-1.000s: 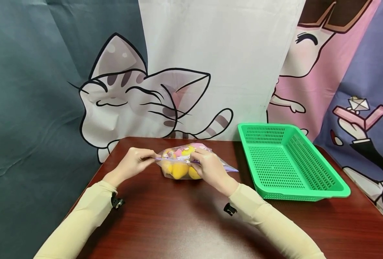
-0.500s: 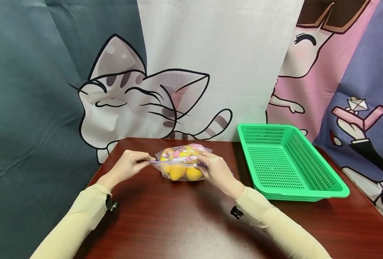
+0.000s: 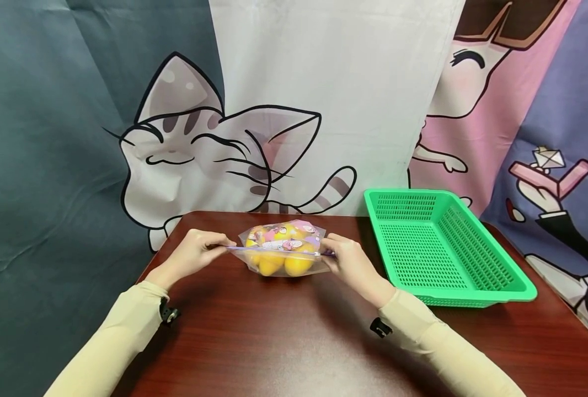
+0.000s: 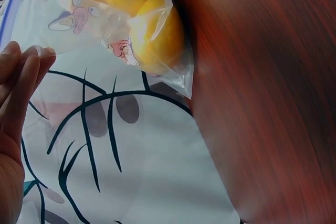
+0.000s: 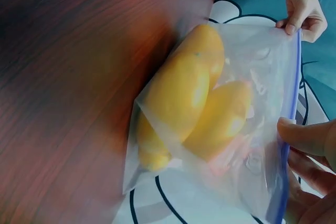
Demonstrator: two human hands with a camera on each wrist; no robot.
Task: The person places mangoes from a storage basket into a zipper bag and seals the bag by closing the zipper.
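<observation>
Head view: both hands (image 3: 194, 255) pinch the bag (image 3: 281, 255), apparently mangoes inside.

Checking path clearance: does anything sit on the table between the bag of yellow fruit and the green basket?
Nothing visible does. Only bare table lies between the bag, pinched by both hands, and the basket to its right.

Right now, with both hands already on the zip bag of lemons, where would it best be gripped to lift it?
Probably by the purple zip strip along the top, pinched at its two ends from either side, as the left hand and right hand do. The bag is slack film over loose yellow fruit; the strip is its stiffest part.
</observation>
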